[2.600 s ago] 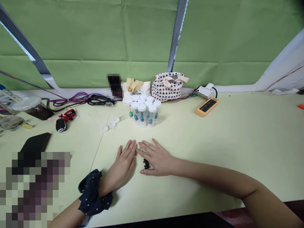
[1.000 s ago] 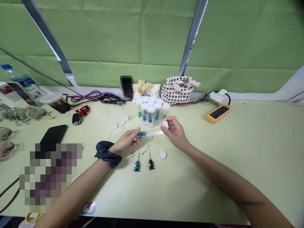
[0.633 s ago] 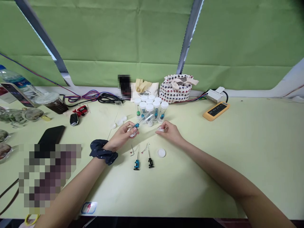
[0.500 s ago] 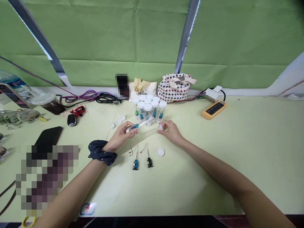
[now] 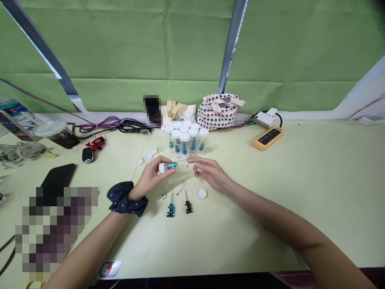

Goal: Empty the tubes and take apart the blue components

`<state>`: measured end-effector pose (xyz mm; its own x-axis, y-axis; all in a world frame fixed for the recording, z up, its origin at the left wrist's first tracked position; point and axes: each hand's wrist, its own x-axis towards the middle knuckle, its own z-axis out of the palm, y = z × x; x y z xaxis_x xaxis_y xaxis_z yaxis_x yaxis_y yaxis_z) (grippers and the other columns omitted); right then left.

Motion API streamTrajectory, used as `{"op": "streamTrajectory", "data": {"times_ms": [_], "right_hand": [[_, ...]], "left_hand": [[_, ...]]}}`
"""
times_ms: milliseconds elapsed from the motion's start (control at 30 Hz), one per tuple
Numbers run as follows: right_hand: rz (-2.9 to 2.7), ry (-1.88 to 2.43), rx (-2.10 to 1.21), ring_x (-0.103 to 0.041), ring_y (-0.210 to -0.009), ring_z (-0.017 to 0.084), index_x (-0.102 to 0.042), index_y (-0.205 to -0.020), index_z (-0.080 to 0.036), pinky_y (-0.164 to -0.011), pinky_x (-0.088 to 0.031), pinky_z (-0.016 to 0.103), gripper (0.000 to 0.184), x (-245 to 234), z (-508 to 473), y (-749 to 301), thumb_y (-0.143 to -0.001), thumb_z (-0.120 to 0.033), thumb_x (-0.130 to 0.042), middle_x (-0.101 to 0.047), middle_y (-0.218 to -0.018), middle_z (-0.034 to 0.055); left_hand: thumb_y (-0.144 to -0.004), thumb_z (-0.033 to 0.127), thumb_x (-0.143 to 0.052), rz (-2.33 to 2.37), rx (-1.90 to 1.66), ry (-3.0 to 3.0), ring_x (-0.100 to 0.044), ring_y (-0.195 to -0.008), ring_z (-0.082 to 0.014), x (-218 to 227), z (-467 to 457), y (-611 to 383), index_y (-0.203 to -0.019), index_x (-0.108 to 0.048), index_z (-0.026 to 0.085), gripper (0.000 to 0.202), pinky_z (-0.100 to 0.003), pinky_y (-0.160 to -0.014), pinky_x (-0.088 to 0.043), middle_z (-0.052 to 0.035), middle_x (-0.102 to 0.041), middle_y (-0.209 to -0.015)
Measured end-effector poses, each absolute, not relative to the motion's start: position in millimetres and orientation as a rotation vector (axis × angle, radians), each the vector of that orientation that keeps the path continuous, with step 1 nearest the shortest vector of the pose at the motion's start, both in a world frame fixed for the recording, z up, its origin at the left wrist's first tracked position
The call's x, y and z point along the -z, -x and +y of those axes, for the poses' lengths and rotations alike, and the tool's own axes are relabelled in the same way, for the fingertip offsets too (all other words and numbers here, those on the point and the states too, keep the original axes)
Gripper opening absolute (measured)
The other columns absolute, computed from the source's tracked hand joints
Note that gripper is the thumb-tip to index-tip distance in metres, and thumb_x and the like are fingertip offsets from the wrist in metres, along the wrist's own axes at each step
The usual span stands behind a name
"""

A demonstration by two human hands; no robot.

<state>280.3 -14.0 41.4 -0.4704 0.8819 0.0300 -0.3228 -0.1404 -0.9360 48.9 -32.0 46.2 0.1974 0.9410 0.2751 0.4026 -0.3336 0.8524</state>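
Observation:
My left hand (image 5: 149, 176) is closed on a clear vial (image 5: 177, 163) held level above the table. The vial has a white cap at its left end and a blue-handled tool inside. My right hand (image 5: 208, 173) pinches the vial's right end with thumb and forefinger. Below the hands lie a blue-handled tool (image 5: 170, 209), a black-handled tool (image 5: 188, 206), two thin wire hooks (image 5: 181, 188) and a loose white cap (image 5: 201, 193). A cluster of capped vials (image 5: 186, 138) stands just behind the hands.
Three loose caps (image 5: 146, 156) lie left of the cluster. Behind are a canvas bag (image 5: 178, 113), a woven bag (image 5: 218, 110) and an orange power strip (image 5: 267, 137). At the left are a black phone (image 5: 57, 176), a car key (image 5: 87, 154), cables (image 5: 105, 123) and a lidded cup (image 5: 55, 134).
Both hands lay flat on the table at first. They then lifted a vial, which tilted up and is now level again. My right hand has come back to its open end.

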Motion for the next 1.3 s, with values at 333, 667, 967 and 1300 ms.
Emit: {"op": "streamTrajectory", "data": {"times_ms": [333, 667, 967, 1300], "right_hand": [[-1.255, 0.875, -1.469, -0.048, -0.053, 0.005, -0.066, -0.064, -0.015, -0.05, -0.043, 0.025, 0.023, -34, -9, -282, -0.067, -0.037, -0.073, -0.062, -0.106, 0.0083], [-1.037, 1.08, -1.499, -0.069, -0.069, 0.018, -0.042, -0.073, -0.02, -0.065, -0.058, 0.035, 0.038, -29, 4, -291, -0.079, -0.052, -0.06, -0.07, -0.078, 0.0073], [-1.127, 1.162, -1.587, -0.068, -0.055, 0.018, -0.045, -0.071, -0.018, -0.052, -0.057, 0.03, 0.036, -7, -2, -281, -0.078, -0.048, -0.063, -0.068, -0.064, 0.006], [-1.933, 1.19, -0.433, -0.062, -0.087, 0.024, -0.064, -0.098, -0.022, -0.081, -0.049, 0.039, 0.024, -18, 5, -289, -0.084, -0.039, -0.056, -0.067, -0.089, 0.009]], "left_hand": [[-0.075, 0.044, -0.066, 1.236, -1.052, -1.703, -0.057, -0.077, -0.0178, -43, -26, -41, -0.087, -0.057, 0.018, 0.03, -0.029, -0.07, -0.045, -0.0045, -0.064, -0.084], [-0.074, 0.041, -0.065, 1.343, -1.254, -1.527, -0.045, -0.055, -0.0107, -43, -13, -15, -0.077, -0.057, 0.017, 0.026, -0.023, -0.054, -0.037, 0.0017, -0.05, -0.06], [-0.069, 0.031, -0.07, 1.356, -1.307, -1.798, -0.051, -0.065, -0.0123, -58, -30, -28, -0.09, -0.056, 0.019, 0.027, -0.025, -0.064, -0.042, 0.0013, -0.055, -0.074], [-0.069, 0.03, -0.07, 1.311, -1.469, -1.473, -0.064, -0.088, -0.018, -22, -9, -26, -0.082, -0.036, 0.021, 0.038, -0.032, -0.076, -0.049, -0.0069, -0.064, -0.095]]}}
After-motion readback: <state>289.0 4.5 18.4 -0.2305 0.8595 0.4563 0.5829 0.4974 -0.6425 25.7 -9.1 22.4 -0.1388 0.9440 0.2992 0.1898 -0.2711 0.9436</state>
